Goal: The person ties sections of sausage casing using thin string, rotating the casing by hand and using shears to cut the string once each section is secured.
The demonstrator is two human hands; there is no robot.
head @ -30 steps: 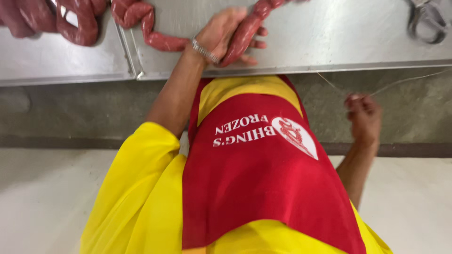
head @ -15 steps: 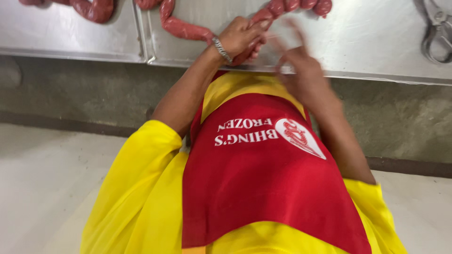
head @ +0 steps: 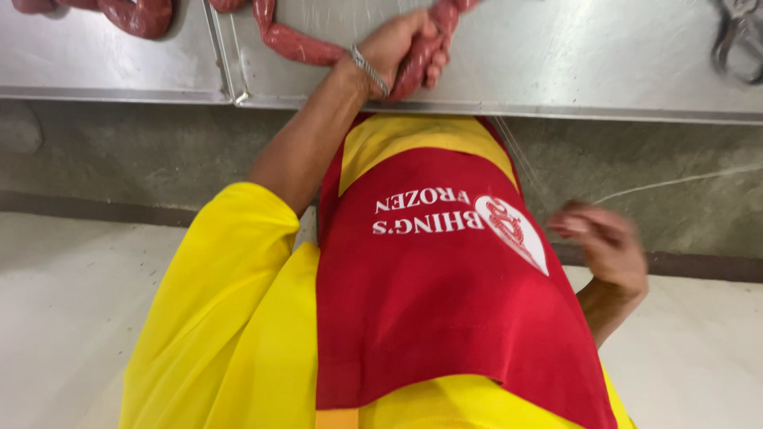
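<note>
My left hand point(head: 401, 49), with a metal bracelet at the wrist, grips a dark red sausage link point(head: 421, 52) at the near edge of the steel table point(head: 572, 63). The sausage chain point(head: 298, 44) trails away to the left across the table. My right hand point(head: 604, 242) is blurred, down beside my red apron point(head: 445, 294), with fingers pinched on a thin white string point(head: 675, 181) that runs up toward the table. I wear a yellow shirt under the apron.
More sausage coils point(head: 135, 14) lie at the table's far left. A metal tool, perhaps scissors point(head: 739, 40), rests at the top right. Below the table are a grey concrete wall and a pale floor.
My right hand has dropped from the table edge to the right side of my apron, pulling the string. My left hand stays on the sausage.
</note>
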